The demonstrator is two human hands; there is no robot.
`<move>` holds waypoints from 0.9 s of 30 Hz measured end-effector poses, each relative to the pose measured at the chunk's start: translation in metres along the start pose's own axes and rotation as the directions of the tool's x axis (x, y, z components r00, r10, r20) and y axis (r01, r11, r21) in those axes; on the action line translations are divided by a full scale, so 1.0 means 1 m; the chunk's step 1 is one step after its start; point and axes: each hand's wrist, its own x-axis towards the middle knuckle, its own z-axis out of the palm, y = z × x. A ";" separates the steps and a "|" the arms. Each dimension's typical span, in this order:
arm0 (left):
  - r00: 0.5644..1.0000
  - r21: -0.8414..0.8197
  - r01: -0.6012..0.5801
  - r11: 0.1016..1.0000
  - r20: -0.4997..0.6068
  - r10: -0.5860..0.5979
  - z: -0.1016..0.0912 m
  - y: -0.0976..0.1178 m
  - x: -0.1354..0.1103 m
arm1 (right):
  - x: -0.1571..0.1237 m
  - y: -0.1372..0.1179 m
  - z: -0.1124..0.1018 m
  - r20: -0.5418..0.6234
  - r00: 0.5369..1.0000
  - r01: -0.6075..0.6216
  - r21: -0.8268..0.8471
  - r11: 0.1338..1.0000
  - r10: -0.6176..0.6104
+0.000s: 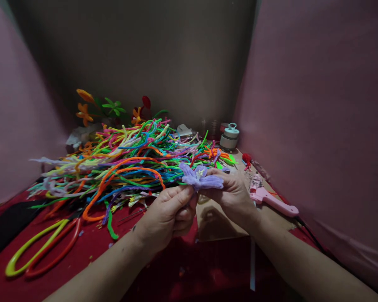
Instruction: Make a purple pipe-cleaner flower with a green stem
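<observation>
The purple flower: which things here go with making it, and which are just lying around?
Seem to belong:
purple flower, held in left hand and right hand
fuzzy stems, similarly fluffy
pink glue gun and scissors, likely tools, both set down

Probably just lying about:
orange flower, at the back
lidded jar

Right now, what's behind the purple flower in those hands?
Behind the purple flower, a pile of fuzzy coloured stems shows, with a lidded jar farther back and right. Whatever the flower itself covers is hidden.
</observation>
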 end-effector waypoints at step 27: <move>0.996 -0.007 0.084 0.996 -0.037 -0.084 0.003 -0.002 0.003 | -0.002 0.009 0.013 -0.082 0.968 -0.188 0.382 0.905 0.236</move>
